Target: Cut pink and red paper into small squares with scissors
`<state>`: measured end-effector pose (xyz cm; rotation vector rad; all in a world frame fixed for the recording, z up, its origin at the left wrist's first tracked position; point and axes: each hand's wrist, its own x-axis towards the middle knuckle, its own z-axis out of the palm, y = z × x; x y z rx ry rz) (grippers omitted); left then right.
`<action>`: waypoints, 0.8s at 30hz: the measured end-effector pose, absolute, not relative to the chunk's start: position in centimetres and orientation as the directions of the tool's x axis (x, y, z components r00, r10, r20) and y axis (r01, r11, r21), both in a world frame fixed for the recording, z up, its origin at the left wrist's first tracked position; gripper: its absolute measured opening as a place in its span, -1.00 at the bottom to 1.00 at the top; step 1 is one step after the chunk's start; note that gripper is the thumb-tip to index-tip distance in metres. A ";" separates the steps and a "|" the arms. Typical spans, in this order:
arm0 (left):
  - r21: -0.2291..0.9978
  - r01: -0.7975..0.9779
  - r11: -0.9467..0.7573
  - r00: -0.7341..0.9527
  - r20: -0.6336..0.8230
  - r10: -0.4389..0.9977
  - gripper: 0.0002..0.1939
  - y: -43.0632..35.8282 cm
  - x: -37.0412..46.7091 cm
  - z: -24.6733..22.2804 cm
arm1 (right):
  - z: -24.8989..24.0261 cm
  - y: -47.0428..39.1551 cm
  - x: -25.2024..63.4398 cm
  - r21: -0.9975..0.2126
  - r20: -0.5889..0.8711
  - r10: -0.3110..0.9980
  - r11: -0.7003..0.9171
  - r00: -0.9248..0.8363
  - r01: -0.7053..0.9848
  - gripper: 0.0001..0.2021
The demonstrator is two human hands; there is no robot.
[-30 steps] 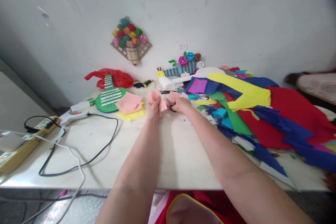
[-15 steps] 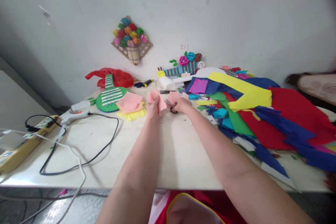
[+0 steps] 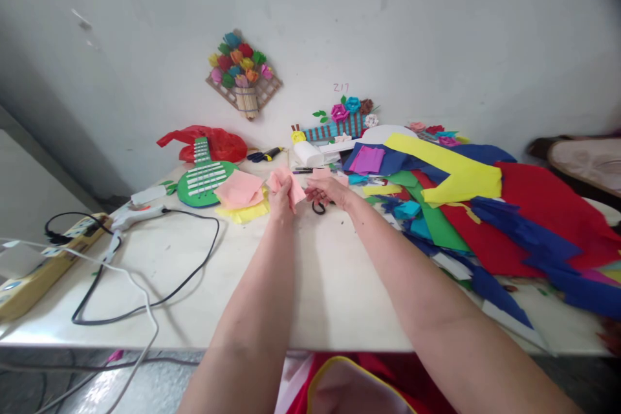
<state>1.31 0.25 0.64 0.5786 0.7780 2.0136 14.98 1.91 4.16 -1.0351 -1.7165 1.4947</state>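
Note:
A piece of pink paper [image 3: 295, 193] is pinched in my left hand [image 3: 280, 199], near the middle of the table. Just to its right, my right hand [image 3: 327, 190] hangs over the scissors, its fingers apart and pointing left. The black handle of the scissors [image 3: 318, 208] shows below my right fingers; the blades are hidden. Another bit of pink paper [image 3: 321, 173] lies behind my right hand. Left of my left hand, pink sheets [image 3: 240, 188] rest on yellow paper [image 3: 246, 212], overlapping a green guitar-shaped piece [image 3: 200, 181] with white strips.
Colored sheets, including red [image 3: 548, 207] and yellow [image 3: 451, 162], are heaped on the right. A glue gun [image 3: 138, 215], cables and a power strip [image 3: 43, 272] occupy the left. Pliers [image 3: 266, 155] lie at the back, near a white roll [image 3: 308, 153].
My right hand has let go of the scissors, which now lie under it, and its fingers have spread toward the left. My left hand still holds the pink paper, shifted slightly left.

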 end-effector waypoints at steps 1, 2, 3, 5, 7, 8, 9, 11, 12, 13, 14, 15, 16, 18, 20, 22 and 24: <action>0.713 -0.563 -0.418 -0.503 0.106 0.858 -0.75 0.3 1.3 0.6 | 4.2 1.8 15.0 -0.990 -0.038 0.842 0.044 -0.538 0.138 -0.64; 0.716 -0.562 -0.415 -0.498 0.109 0.861 -0.74 0.3 1.3 0.5 | 4.2 1.7 15.0 -0.990 -0.033 0.819 0.053 -0.573 0.133 -0.65; 0.720 -0.560 -0.410 -0.489 0.113 0.865 -0.74 0.3 1.2 0.5 | 4.1 1.6 15.0 -0.988 -0.021 0.803 0.073 -0.595 0.133 -0.67; 0.726 -0.558 -0.401 -0.476 0.115 0.872 -0.73 0.3 1.2 0.4 | 4.1 1.4 14.7 -0.984 0.016 0.798 0.121 -0.603 0.134 -0.70; 0.729 -0.558 -0.396 -0.479 0.107 0.871 -0.73 0.3 1.3 0.5 | 4.1 1.3 14.4 -0.978 0.053 0.814 0.158 -0.578 0.133 -0.76; 0.729 -0.560 -0.395 -0.480 0.103 0.871 -0.73 0.3 1.3 0.6 | 4.1 1.3 14.3 -0.977 0.069 0.829 0.168 -0.556 0.131 -0.78; 0.727 -0.563 -0.393 -0.481 0.098 0.871 -0.72 0.2 1.4 0.6 | 4.1 1.3 14.2 -0.977 0.083 0.847 0.174 -0.526 0.127 -0.80; 0.718 -0.574 -0.394 -0.481 0.094 0.871 -0.69 0.2 1.5 0.7 | 4.0 1.5 14.1 -0.978 0.104 0.883 0.174 -0.458 0.113 -0.83; 0.713 -0.580 -0.394 -0.478 0.094 0.874 -0.68 0.2 1.5 0.7 | 3.9 1.6 14.1 -0.981 0.108 0.901 0.166 -0.419 0.104 -0.84; 0.711 -0.588 -0.387 -0.471 0.088 0.877 -0.68 0.2 1.5 0.7 | 3.8 1.8 14.1 -0.983 0.110 0.916 0.157 -0.385 0.094 -0.85; 0.710 -0.595 -0.377 -0.465 0.079 0.882 -0.69 0.2 1.5 0.7 | 3.7 1.9 14.2 -0.985 0.110 0.928 0.148 -0.356 0.083 -0.85; 0.710 -0.602 -0.365 -0.454 0.071 0.888 -0.70 0.2 1.5 0.6 | 3.6 2.1 14.3 -0.987 0.108 0.937 0.140 -0.331 0.075 -0.86; 0.709 -0.609 -0.356 -0.443 0.068 0.894 -0.72 0.2 1.5 0.6 | 3.5 2.2 14.4 -0.989 0.106 0.945 0.133 -0.309 0.068 -0.87; 0.708 -0.613 -0.350 -0.437 0.065 0.897 -0.74 0.2 1.5 0.5 | 3.4 2.4 14.5 -0.990 0.108 0.957 0.129 -0.270 0.060 -0.88; 0.710 -0.607 -0.357 -0.452 0.060 0.890 -0.75 0.1 1.5 0.6 | 3.4 2.4 14.6 -0.990 0.107 0.969 0.123 -0.223 0.063 -0.86; 0.715 -0.600 -0.359 -0.470 0.048 0.882 -0.76 0.0 1.6 0.7 | 3.5 2.3 14.6 -0.992 0.101 0.981 0.112 -0.165 0.057 -0.86; 0.717 -0.595 -0.362 -0.463 0.061 0.884 -0.78 -0.1 1.6 0.9 | 3.7 2.2 14.7 -0.996 0.081 0.990 0.086 -0.115 0.032 -0.87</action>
